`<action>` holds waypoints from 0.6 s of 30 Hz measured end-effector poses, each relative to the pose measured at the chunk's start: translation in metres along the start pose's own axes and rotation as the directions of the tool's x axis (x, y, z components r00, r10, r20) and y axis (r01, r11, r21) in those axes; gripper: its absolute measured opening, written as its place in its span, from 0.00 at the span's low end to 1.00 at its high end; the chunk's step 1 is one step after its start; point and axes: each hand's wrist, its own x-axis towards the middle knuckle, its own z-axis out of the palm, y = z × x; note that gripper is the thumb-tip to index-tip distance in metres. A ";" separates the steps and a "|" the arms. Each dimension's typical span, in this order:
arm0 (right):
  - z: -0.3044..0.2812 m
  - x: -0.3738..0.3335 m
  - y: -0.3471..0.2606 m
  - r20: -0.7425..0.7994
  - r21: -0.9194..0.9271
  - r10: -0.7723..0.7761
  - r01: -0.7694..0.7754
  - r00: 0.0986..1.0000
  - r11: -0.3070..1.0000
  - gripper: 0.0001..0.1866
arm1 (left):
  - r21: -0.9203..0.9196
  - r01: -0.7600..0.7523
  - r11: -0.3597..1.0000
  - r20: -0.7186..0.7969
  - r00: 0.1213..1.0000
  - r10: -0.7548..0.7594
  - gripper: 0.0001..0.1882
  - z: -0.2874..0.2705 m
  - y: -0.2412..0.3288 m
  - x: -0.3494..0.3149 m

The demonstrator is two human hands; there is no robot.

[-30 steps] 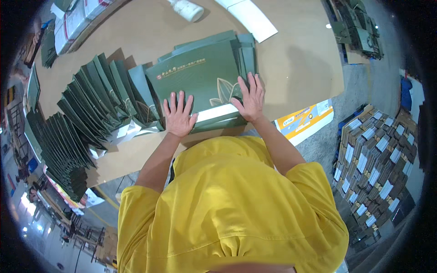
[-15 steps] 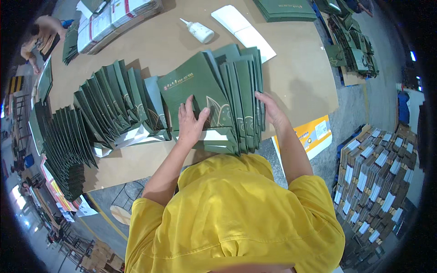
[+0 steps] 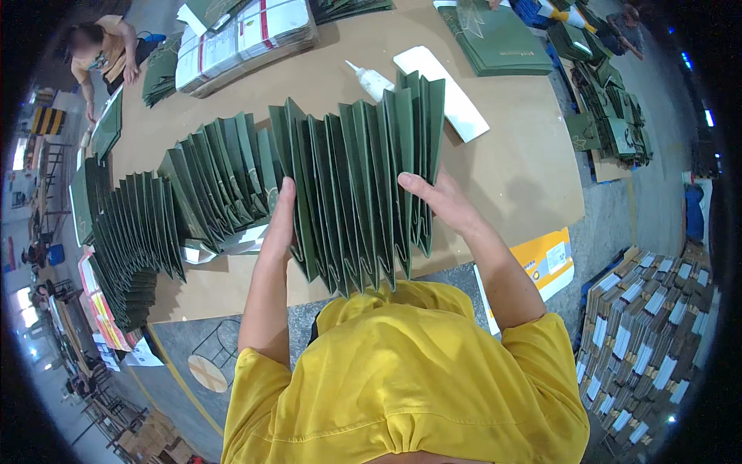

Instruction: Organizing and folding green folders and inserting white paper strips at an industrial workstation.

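Observation:
A row of folded dark green paper bags [image 3: 352,185] stands upright between my hands, fanned out like pleats, over the near edge of the table. My left hand [image 3: 283,216] presses against the row's left end; only its thumb side shows and the other fingers are hidden behind the bags. At the right end my right hand [image 3: 444,197] grips the bags, thumb laid on the near side, fingers behind. Close by on the left leans another bunch of green bags [image 3: 212,174], white paper showing at its foot. A denser fanned row [image 3: 139,216] curves along the table's left edge.
Beyond the bags lie a white glue bottle [image 3: 372,81], white paper strips [image 3: 444,93], a flat green bag stack [image 3: 498,50] and a bundled white stack [image 3: 247,46]. Another person [image 3: 104,50] is at the far left. Stacked cartons [image 3: 641,325] stand right; a stool [image 3: 209,373] stands below.
The bag with the printed front no longer faces up; the bags between my hands now stand edge-up and spread. My left hand moved from that front to the row's left end.

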 end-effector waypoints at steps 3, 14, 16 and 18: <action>0.021 0.003 -0.007 0.041 -0.142 -0.061 0.066 0.997 0.988 0.41 | 0.397 -0.183 0.899 0.072 0.983 0.169 0.48 -0.037 -0.030 0.021; 0.036 0.034 0.036 -0.152 -0.135 -0.068 0.047 0.986 0.990 0.46 | 0.259 -0.097 0.961 0.182 0.982 0.050 0.42 0.023 0.023 0.018; 0.051 0.033 0.031 0.006 0.005 0.016 -0.016 1.000 1.000 0.45 | 0.422 -0.124 0.898 0.089 0.991 0.096 0.44 0.023 0.007 0.036; 0.050 0.032 0.052 0.173 0.253 0.127 -0.168 0.977 0.953 0.44 | 0.244 -0.098 0.965 0.286 0.958 0.025 0.44 0.010 -0.018 0.045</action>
